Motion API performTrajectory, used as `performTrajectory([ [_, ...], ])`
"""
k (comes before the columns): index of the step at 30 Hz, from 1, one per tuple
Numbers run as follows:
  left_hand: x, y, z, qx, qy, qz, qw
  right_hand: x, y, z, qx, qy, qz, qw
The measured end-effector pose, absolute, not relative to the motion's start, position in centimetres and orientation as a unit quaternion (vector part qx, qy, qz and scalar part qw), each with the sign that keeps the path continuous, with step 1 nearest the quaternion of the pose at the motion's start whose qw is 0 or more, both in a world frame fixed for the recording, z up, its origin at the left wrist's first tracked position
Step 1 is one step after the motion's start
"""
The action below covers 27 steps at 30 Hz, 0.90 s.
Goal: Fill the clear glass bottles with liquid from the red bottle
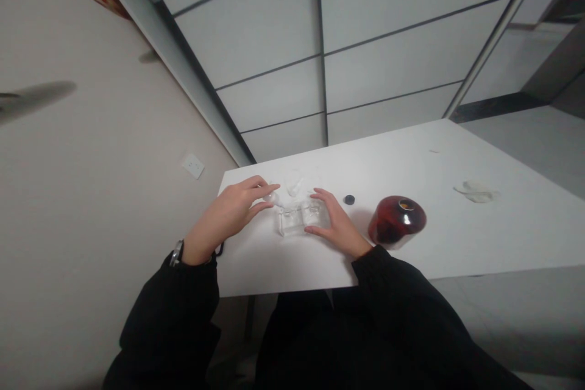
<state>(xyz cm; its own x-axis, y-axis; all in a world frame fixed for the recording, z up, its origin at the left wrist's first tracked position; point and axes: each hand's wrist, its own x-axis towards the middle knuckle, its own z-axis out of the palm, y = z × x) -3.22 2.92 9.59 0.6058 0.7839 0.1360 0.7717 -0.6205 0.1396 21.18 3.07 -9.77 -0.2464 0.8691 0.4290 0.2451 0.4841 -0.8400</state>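
Note:
Near the left end of the white table (256,268) stands a clear, boxy container (290,223). It seems to have two parts side by side. My right hand (336,223) curves round its right side, thumb at the near side and fingers at the far side. Between the thumb and fingers of my left hand (233,210) is a small, clear, rounded piece (271,197), held beside the container's far left corner. Its exact kind is too blurred to tell. Just behind the container lies another clear, see-through item (293,183), its outline faint.
A small black cap (350,200) lies right of my right hand. Farther right stands a dark red, see-through bottle (397,222) with an open neck. A crumpled, pale translucent piece (476,191) rests toward the table's right side. White panelled doors (274,94) rise behind the table.

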Motion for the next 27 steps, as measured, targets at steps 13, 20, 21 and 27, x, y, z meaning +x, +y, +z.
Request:
performTrajectory([
  [13, -2.1, 3.0, 3.5, 0.890, 0.442, 0.071, 0.083, 21.5, 2.9, -9.3, -0.395, -0.743, 0.293, 0.454],
  [20, -1.1, 2.6, -3.4, 0.776, 0.481, 0.301, 0.274, 21.6, 2.9, -9.4, -0.392, -0.753, 0.267, 0.456],
  [21, -1.0, 2.6, -4.5, 0.751, 0.485, 0.336, 0.297, 21.6, 2.8, -9.2, -0.395, -0.759, 0.251, 0.453],
  [27, -1.0, 2.9, -8.4, 0.672, 0.504, 0.406, 0.360, 20.8, 2.1, -6.6, -0.414, -0.849, 0.028, 0.327],
])
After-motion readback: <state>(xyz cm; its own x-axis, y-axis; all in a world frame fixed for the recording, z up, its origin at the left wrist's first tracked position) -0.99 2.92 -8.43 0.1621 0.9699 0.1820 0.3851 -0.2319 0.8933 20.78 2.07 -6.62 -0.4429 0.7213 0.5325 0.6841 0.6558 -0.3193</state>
